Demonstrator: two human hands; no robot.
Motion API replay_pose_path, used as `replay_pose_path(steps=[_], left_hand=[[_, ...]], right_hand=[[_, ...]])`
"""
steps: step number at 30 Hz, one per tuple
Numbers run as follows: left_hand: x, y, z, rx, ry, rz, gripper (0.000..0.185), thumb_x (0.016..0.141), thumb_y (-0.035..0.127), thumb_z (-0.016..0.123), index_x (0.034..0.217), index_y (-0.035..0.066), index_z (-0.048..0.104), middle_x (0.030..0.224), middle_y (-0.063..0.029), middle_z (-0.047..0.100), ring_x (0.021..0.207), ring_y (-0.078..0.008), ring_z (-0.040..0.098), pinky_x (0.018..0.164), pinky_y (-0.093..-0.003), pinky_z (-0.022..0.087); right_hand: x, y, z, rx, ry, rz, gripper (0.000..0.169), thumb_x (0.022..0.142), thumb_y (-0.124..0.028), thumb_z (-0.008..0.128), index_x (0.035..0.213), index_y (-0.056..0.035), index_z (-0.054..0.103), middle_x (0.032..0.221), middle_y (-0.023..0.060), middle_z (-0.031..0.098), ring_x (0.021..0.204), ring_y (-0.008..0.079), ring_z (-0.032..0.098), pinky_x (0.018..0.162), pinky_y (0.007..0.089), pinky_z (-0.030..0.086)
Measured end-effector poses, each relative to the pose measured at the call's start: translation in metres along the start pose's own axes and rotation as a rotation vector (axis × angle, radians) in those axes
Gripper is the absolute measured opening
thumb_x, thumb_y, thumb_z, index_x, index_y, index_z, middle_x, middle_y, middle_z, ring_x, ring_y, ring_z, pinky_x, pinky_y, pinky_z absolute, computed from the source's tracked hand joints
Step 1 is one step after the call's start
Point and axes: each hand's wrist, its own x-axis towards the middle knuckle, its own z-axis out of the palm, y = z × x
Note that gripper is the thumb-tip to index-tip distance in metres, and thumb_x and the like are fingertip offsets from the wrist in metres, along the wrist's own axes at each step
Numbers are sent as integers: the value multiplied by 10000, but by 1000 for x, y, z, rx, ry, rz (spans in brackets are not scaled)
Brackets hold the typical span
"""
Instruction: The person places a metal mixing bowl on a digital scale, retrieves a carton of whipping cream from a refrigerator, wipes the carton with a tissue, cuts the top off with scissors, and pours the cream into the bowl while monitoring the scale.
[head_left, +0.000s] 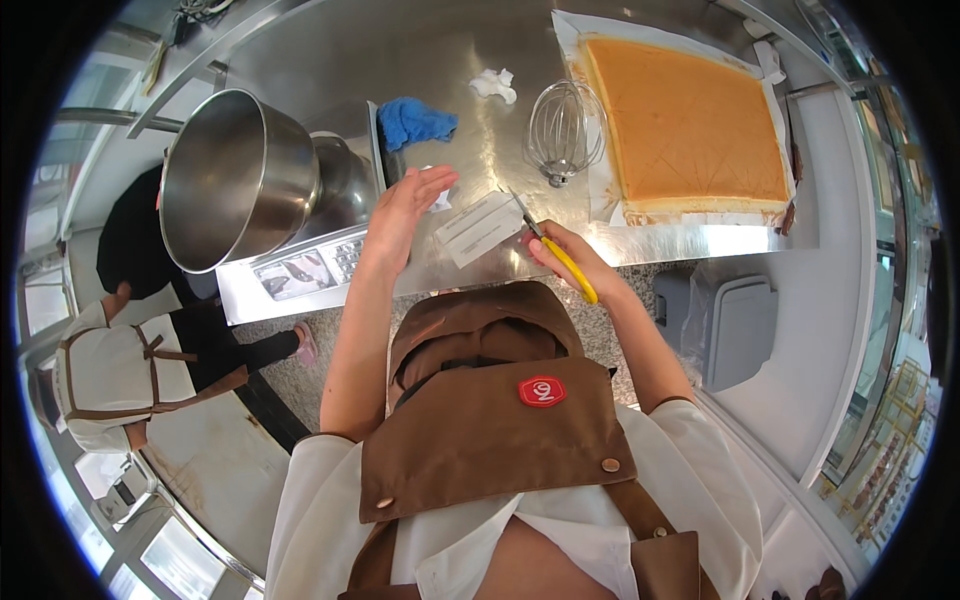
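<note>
My left hand (409, 206) is held above the steel worktop (480, 161), its fingers stretched out and nothing in its grasp. A crumpled white piece of paper or film (441, 201) shows partly behind its fingers. In my right hand (574, 259) is a yellow-handled pointed cutting tool (568, 268), whose thin metal tip points away from me. Between my hands is a flat white packet or card with printed writing (480, 229). Its right edge reaches my right fingertips; whether they grip it I cannot tell.
At left, a large steel mixing bowl (225, 180) stands by a digital scale (300, 271). Further back are a blue cloth (416, 122), crumpled tissue (493, 85) and a balloon whisk attachment (565, 135). A sheet cake (686, 124) lies on paper at right. Another person (127, 367) is at left.
</note>
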Motion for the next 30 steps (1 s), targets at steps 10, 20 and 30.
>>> replay_pose_path(steps=[10, 20, 30], left_hand=[[-18, -14, 57, 967, 51, 296, 571, 817, 270, 794, 1258, -50, 621, 1189, -179, 690, 1151, -321, 638, 1009, -418, 481], [-8, -52, 74, 1159, 344, 676, 668, 619, 282, 907, 1165, -9, 655, 1069, -135, 700, 1008, -312, 662, 908, -417, 508], [-8, -54, 75, 1137, 359, 711, 674, 594, 264, 921, 1154, -30, 687, 1101, -179, 716, 984, -350, 685, 873, -423, 547]], right_hand=[[0, -13, -1, -30, 14, -28, 420, 1027, -457, 585, 1092, -42, 581, 871, -10, 543, 802, 81, 482, 691, 240, 413], [-5, -32, 10, -126, 198, -46, 449, 968, -443, 682, 914, -11, 570, 669, 59, 456, 647, 148, 434, 610, 322, 418], [-10, -34, 16, -354, 364, -180, 398, 940, -366, 732, 867, -4, 584, 627, 134, 480, 557, 223, 440, 553, 354, 426]])
